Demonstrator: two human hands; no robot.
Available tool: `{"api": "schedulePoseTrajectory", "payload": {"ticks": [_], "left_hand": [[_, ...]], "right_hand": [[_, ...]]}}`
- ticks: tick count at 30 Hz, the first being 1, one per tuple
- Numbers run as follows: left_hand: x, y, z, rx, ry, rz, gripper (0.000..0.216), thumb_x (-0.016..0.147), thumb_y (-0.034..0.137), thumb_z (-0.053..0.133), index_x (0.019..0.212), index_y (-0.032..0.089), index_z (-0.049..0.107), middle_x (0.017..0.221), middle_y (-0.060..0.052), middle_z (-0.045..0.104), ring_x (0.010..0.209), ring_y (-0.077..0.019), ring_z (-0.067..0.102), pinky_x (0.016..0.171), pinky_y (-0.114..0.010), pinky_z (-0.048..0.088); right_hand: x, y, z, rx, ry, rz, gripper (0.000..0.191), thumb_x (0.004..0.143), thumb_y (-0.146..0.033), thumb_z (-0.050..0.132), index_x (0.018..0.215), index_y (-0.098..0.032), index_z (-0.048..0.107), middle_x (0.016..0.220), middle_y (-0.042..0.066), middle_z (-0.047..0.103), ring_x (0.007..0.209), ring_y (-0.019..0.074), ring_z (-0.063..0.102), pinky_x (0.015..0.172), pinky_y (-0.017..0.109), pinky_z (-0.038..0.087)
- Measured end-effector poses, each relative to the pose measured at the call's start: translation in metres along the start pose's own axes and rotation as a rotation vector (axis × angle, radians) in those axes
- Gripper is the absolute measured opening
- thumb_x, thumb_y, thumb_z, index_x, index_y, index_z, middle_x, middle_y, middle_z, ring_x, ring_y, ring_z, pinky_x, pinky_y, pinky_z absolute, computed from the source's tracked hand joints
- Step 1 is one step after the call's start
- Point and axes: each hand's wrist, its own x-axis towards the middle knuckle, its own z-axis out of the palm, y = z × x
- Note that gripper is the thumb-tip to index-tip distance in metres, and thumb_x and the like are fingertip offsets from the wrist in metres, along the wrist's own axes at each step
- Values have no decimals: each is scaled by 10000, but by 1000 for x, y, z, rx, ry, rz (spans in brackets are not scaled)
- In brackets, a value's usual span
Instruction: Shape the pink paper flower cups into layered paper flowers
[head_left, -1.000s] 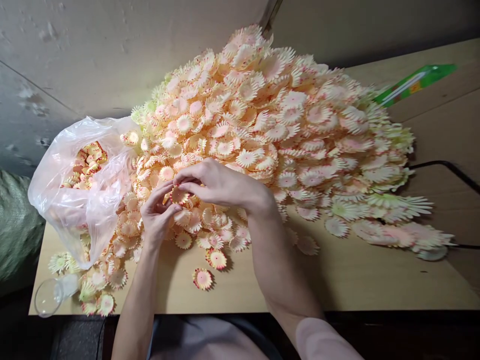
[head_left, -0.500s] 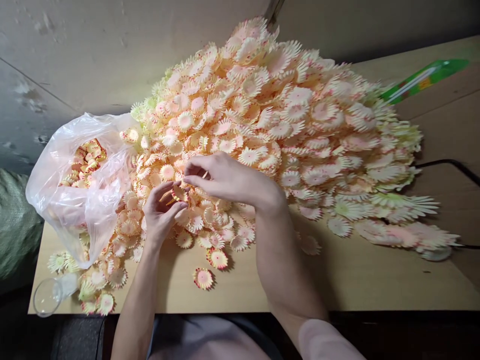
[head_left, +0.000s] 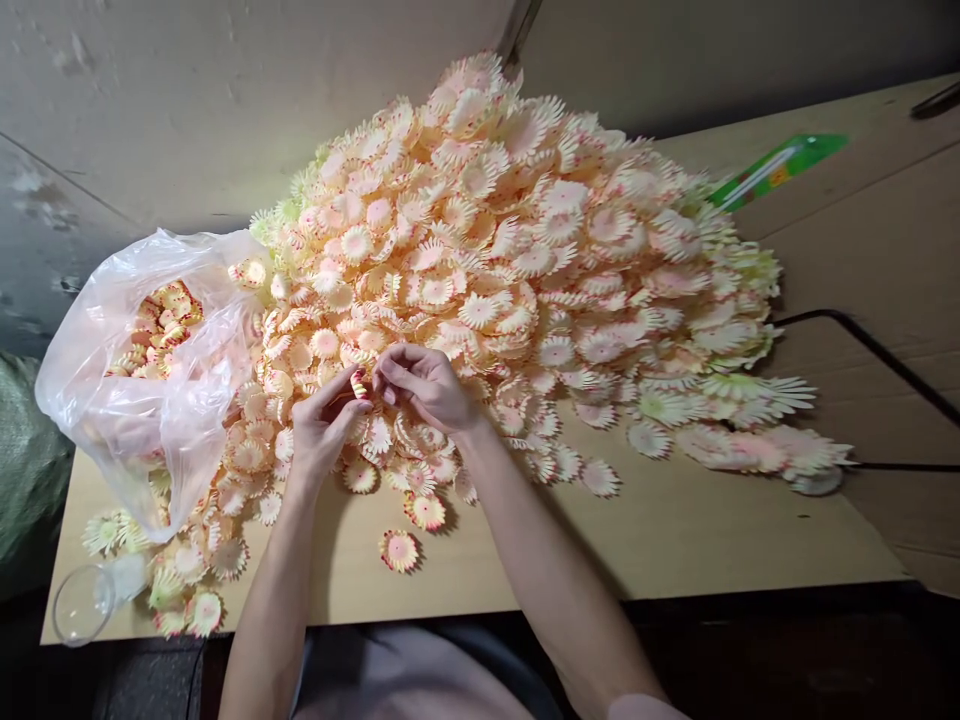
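My left hand (head_left: 322,425) pinches a small artificial flower piece (head_left: 359,385), cream with red petal tips and curled up, between thumb and fingertips. Close on its right is my right hand (head_left: 427,390), thumb and fingers drawn together at the flower piece's edge; whatever they hold, if anything, is too small to make out. Both hands are over the front of a large heap of artificial flower pieces (head_left: 480,310), cream and pale pink with fringed edges. Two loose flower pieces with red tips, one of them a flat disc (head_left: 399,551), lie in front of the hands.
To the left, a translucent plastic bag (head_left: 195,400) holds red-tipped curled pieces (head_left: 169,320). A clear cup (head_left: 82,605) lies at the front left corner of the wooden table (head_left: 675,540). A green packet (head_left: 780,170) and a black cable (head_left: 877,345) are at the right.
My right hand has turned and come down, with its fingertips now beside the flower piece in my left hand. That piece now appears more curled. The view has shifted slightly.
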Motion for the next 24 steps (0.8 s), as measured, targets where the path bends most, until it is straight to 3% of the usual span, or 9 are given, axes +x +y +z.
{"api": "schedulePoseTrajectory", "payload": {"ticks": [3,6,9,13,17,21,24], "left_hand": [[-1,-4,-3,128,16,28,441,756,318,781,1175,191,727,775,0,738,590,-93,606,560,-202,487],[0,-2,-5,213,16,71,357,780,304,755,1115,178,756,649,25,678,476,-51,487,464,-179,399],[2,0,-5,220,6,88,334,778,293,756,1088,168,765,691,3,712,520,-68,552,519,-187,462],[4,0,-4,105,-21,49,445,714,295,817,1136,176,744,886,-53,777,737,-161,703,696,-255,576],[4,0,-4,-2,-96,5,520,679,269,848,1179,205,720,1059,-84,773,910,-222,735,845,-335,601],[5,2,-3,-77,-95,2,515,693,245,842,1189,230,704,1130,-87,755,974,-222,732,872,-337,599],[5,4,-2,-94,-83,10,459,705,246,835,1145,226,707,1154,-91,745,997,-217,726,878,-327,593]], "right_hand": [[1,10,-6,73,-9,12,282,772,-407,780,757,-160,645,711,3,671,505,60,541,447,189,417],[2,12,-7,79,-30,34,248,748,-356,806,785,-155,667,684,-3,666,510,66,553,450,189,435],[2,13,-8,68,-35,65,241,696,-294,847,803,-151,685,654,-17,657,539,70,580,484,186,469],[3,14,-9,60,-35,82,285,626,-252,888,820,-155,703,770,6,714,661,85,655,602,194,531],[4,15,-10,44,-42,63,317,585,-242,908,812,-162,702,768,2,720,699,101,674,679,227,562],[5,15,-10,81,-41,88,296,602,-246,901,808,-163,706,796,6,731,735,106,687,713,231,566],[5,14,-10,94,-30,100,285,615,-252,894,809,-164,706,791,5,737,705,101,681,655,210,551]]}}
